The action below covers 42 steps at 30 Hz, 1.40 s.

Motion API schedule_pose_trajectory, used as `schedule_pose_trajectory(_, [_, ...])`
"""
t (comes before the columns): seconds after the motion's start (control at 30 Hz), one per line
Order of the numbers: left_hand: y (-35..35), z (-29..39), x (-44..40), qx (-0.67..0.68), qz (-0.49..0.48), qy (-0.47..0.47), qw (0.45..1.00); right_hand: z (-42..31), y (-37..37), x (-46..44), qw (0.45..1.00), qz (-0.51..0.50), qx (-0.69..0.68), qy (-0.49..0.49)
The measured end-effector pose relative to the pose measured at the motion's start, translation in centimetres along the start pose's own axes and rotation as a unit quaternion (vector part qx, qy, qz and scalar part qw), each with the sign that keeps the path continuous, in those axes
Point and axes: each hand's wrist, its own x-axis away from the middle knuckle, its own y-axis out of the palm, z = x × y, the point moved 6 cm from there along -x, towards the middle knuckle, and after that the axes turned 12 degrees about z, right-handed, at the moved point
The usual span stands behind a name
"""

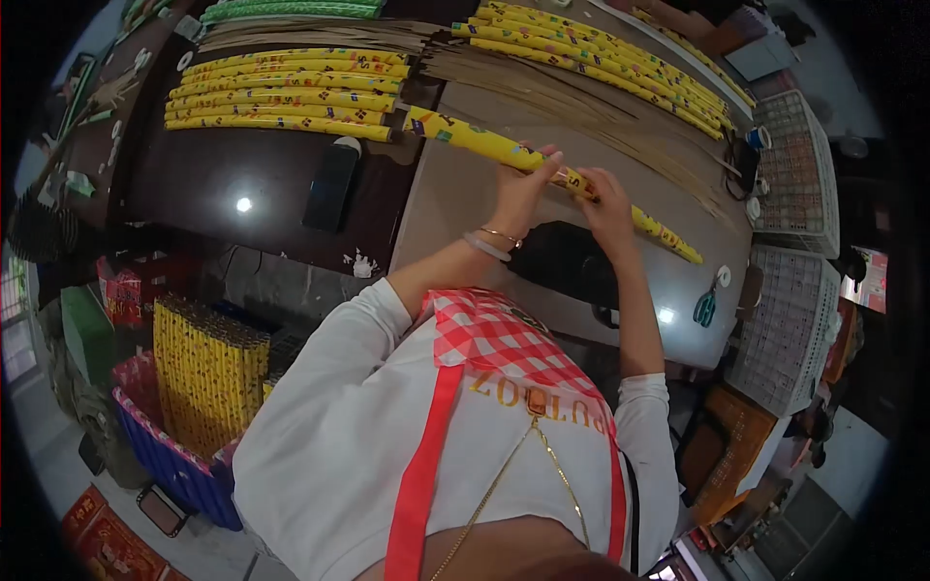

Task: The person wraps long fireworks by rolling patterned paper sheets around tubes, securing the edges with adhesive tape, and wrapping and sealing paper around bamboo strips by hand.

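A long, slim yellow roll (470,138) with a colourful print lies slantwise over the table in front of me, its left end higher in view. My left hand (523,189) is closed around its middle, thumb along the top. Just to the right, my right hand (608,205) grips the same roll with bent fingers. The lower end runs on past my right hand toward the table's right side. Part of the roll is hidden beneath my fingers. A dark object (562,259) lies below my hands.
Yellow rolls (286,97) lie in a row at left, with more rolls (601,68) at back right. Thin brown strips (572,107) spread between. A phone (331,186), green-handled scissors (706,306), white baskets (792,169) and a blue crate (179,465) of upright rolls surround me.
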Motion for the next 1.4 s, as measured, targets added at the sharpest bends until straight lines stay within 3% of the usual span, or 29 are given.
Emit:
schedule_pose_trajectory(0.13, [-2.0,3.1,-0.1,-0.060,-0.003,-0.002,0.998,-0.1,-0.6,1.0,0.999,0.003,-0.015,0.051])
schedule_pose_trajectory(0.2, [-3.6,6.5,-0.6,-0.047,-0.010,0.076,0.996,0.3,-1.0,1.8,0.998,0.003,-0.003,0.058])
schedule_pose_trajectory(0.3, [-5.6,9.5,0.3,-0.069,0.008,0.078,0.994,-0.1,-1.0,2.5,0.996,0.000,-0.050,0.078])
schedule_pose_trajectory(0.4, [-6.8,9.8,0.7,-0.081,0.025,0.091,0.992,-0.8,-0.3,2.9,0.994,-0.019,-0.040,0.103])
schedule_pose_trajectory(0.47, [-7.5,9.7,0.9,0.011,0.027,0.042,0.999,-0.4,0.0,3.1,0.995,-0.010,-0.047,0.089])
schedule_pose_trajectory(0.57, [-7.7,9.6,1.4,-0.047,0.035,0.065,0.996,-0.5,0.0,3.3,0.995,-0.009,-0.049,0.084])
schedule_pose_trajectory(0.8, [-8.8,9.8,1.9,-0.038,0.058,0.049,0.996,0.3,0.7,4.7,0.993,-0.019,-0.054,0.100])
schedule_pose_trajectory(0.87, [-8.8,10.0,2.0,-0.045,0.068,0.053,0.995,-1.5,0.4,5.0,0.989,0.036,0.140,-0.026])
schedule_pose_trajectory(1.03, [-8.6,10.7,2.8,-0.124,0.138,0.091,0.978,-1.2,-2.1,9.4,0.964,0.200,0.168,0.042])
schedule_pose_trajectory(1.07, [-9.1,10.5,2.2,-0.135,0.076,0.092,0.984,-0.3,-3.7,10.6,0.952,0.266,0.129,0.081])
schedule_pose_trajectory(1.13, [-9.8,10.7,0.8,-0.143,0.100,0.095,0.980,3.1,-6.0,13.9,0.898,0.395,0.059,0.183])
schedule_pose_trajectory(1.2, [-9.7,10.9,0.1,-0.158,0.072,0.093,0.980,8.3,-7.6,18.6,0.787,0.454,-0.104,0.405])
schedule_pose_trajectory(1.3, [-9.3,11.1,-0.1,-0.135,0.079,0.121,0.980,16.6,-7.7,23.2,0.619,0.503,-0.357,0.487])
schedule_pose_trajectory(1.33, [-8.3,10.9,0.5,-0.138,0.075,0.123,0.980,18.3,-8.2,23.3,0.616,0.505,-0.360,0.485])
schedule_pose_trajectory(1.4, [-6.5,10.4,2.1,-0.132,0.092,0.121,0.980,20.2,-7.1,22.9,0.456,0.446,-0.576,0.510])
